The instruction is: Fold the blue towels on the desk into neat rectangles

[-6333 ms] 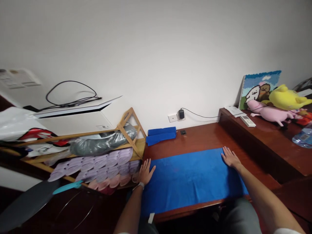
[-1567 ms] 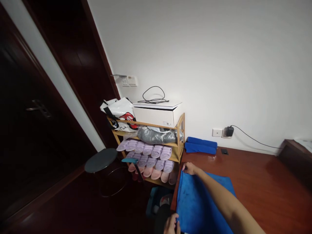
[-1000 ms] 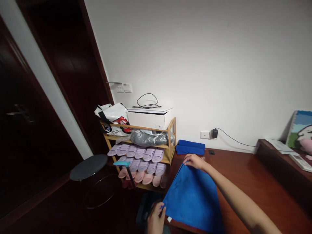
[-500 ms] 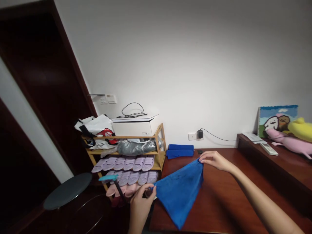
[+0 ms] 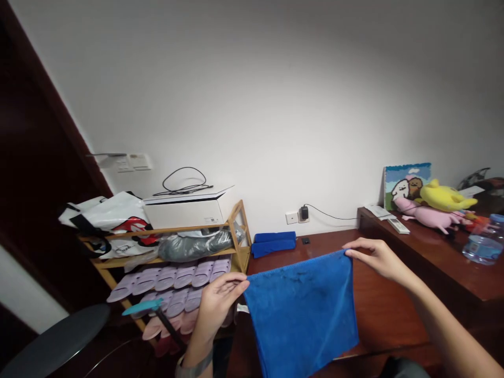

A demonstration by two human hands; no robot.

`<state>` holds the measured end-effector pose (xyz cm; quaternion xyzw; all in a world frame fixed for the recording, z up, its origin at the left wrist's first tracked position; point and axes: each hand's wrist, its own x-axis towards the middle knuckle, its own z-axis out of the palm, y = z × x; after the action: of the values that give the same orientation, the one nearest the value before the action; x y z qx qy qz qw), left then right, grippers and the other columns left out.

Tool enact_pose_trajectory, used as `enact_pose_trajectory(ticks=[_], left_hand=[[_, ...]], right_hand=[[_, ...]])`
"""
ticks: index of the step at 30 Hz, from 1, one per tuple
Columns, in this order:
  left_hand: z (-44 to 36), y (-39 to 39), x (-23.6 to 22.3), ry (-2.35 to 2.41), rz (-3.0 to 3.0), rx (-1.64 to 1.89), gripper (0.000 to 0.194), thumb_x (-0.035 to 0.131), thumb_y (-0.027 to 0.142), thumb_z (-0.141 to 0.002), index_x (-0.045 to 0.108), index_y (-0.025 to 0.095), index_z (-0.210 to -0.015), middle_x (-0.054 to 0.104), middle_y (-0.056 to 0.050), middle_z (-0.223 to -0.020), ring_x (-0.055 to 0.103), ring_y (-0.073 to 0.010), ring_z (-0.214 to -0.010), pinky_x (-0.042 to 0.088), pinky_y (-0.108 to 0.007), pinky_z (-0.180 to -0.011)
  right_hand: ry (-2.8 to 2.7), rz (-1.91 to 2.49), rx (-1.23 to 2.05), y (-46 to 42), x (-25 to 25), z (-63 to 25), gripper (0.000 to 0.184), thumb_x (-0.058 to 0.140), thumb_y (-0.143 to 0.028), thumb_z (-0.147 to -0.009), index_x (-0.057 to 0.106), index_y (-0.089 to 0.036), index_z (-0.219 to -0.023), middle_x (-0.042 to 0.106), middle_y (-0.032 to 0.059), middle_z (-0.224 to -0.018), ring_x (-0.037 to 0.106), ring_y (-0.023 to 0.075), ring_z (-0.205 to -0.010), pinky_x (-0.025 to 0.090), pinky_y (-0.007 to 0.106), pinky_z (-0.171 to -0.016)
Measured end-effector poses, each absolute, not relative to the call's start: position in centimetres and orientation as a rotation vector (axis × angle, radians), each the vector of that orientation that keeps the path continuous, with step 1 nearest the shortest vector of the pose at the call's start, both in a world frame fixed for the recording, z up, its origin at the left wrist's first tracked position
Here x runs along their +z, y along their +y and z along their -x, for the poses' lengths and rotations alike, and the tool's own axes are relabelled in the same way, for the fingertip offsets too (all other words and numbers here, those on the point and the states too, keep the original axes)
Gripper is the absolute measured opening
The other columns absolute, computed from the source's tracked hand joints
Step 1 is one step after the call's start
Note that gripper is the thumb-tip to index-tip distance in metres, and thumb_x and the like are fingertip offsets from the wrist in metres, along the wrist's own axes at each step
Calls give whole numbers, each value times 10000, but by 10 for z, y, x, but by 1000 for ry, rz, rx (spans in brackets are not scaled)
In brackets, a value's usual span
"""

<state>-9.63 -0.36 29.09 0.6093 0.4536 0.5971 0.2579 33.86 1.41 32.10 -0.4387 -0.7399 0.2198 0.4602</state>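
A blue cloth point(image 5: 305, 310) with dark smudges near its top edge hangs between my two hands, stretched out above the brown wooden table point(image 5: 394, 315). My left hand point(image 5: 220, 299) pinches its upper left corner between thumb and fingers. At the upper right corner, my right hand point(image 5: 372, 257) grips it the same way. The cloth's lower edge hangs loose, partly below the frame. Behind it, folded blue cloths point(image 5: 273, 244) lie at the back of the table by the wall.
On the left, a wooden rack point(image 5: 240, 231) holds purple slippers point(image 5: 169, 281), a white box point(image 5: 185, 212) and a bag point(image 5: 114, 215). A round stool point(image 5: 59, 341) stands nearby. The raised ledge at right bears plush toys point(image 5: 429, 215), a remote point(image 5: 398, 226) and a water bottle point(image 5: 484, 244).
My hands have moved apart and the left one has risen, so the cloth went from a drooping triangle to a spread sheet. The view has turned right, bringing the bottle into sight.
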Motion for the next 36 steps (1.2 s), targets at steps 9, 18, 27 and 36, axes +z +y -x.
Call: enact_pose_trajectory(ticks=[9, 18, 27, 36], left_hand=[[74, 0, 280, 1182, -1725, 1420, 376, 876, 523, -702, 821, 205, -895, 816, -54, -774, 781, -222, -702, 650, -275, -648], [59, -19, 292, 1149, -2036, 1414, 154, 788, 413, -829, 841, 269, -814, 826, -35, -843, 772, -200, -749, 632, -244, -659], [44, 49, 260, 1160, -1725, 1315, 310, 801, 488, -797, 813, 198, -906, 827, -66, -865, 753, -201, -685, 631, -291, -662], [54, 133, 119, 1656, -1648, 1244, 311, 651, 423, -863, 773, 162, -981, 807, -169, -1076, 754, -316, -1096, 570, -507, -1029]], right_hand=[[-1788, 1216, 580, -8, 314, -369, 510, 722, -708, -830, 805, -210, -902, 808, 79, -948, 741, 256, -899, 599, 339, -840], [-1739, 1284, 430, -40, 318, -395, 432, 731, -672, -840, 813, -250, -879, 807, 56, -937, 749, 246, -887, 605, 308, -820], [-1623, 1358, 588, 56, 277, -384, 466, 739, -638, -809, 796, -200, -953, 783, 50, -774, 717, 207, -644, 592, 288, -651], [-1571, 1666, 557, 147, 156, -269, 404, 519, -235, -903, 723, -170, -1246, 717, 145, -1318, 685, 250, -1201, 502, 372, -1082]])
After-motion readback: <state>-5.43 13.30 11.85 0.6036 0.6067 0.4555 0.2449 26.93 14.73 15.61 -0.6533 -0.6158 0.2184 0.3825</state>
